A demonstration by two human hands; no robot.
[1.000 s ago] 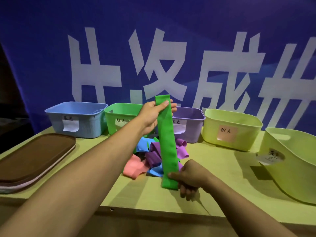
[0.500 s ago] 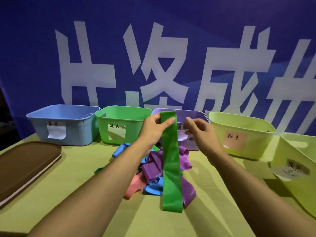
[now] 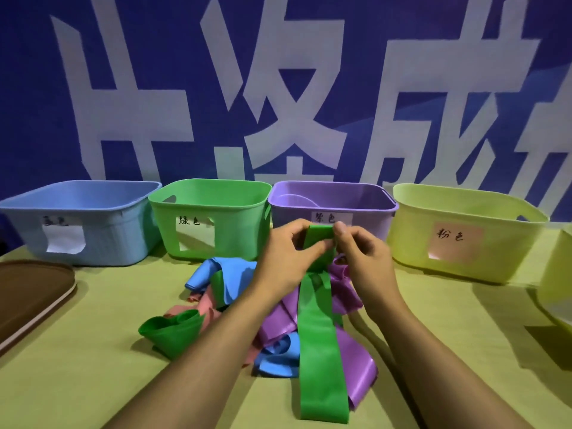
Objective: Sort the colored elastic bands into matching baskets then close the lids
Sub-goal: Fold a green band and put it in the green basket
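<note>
**Both hands pinching the top of a green band above the unsorted pile**

The left hand (image 3: 286,258) and right hand (image 3: 363,258) meet in front of the purple basket (image 3: 332,202), each grip closed in a pinch on the upper end of the long green band (image 3: 320,360). The band hangs down, its lower end on the bench (image 3: 93,366). Beneath it lies the pile of bands (image 3: 278,320): blue, pink, purple, and a second, curled green band (image 3: 170,331). Along the back stand the blue basket (image 3: 77,212), green basket (image 3: 210,209), purple basket and a yellow-green basket with a pink label (image 3: 464,224); all are open. The purple basket appears to hold one band, though only a pale curve shows. A brown lid (image 3: 31,292) lies at the left edge.
</note>
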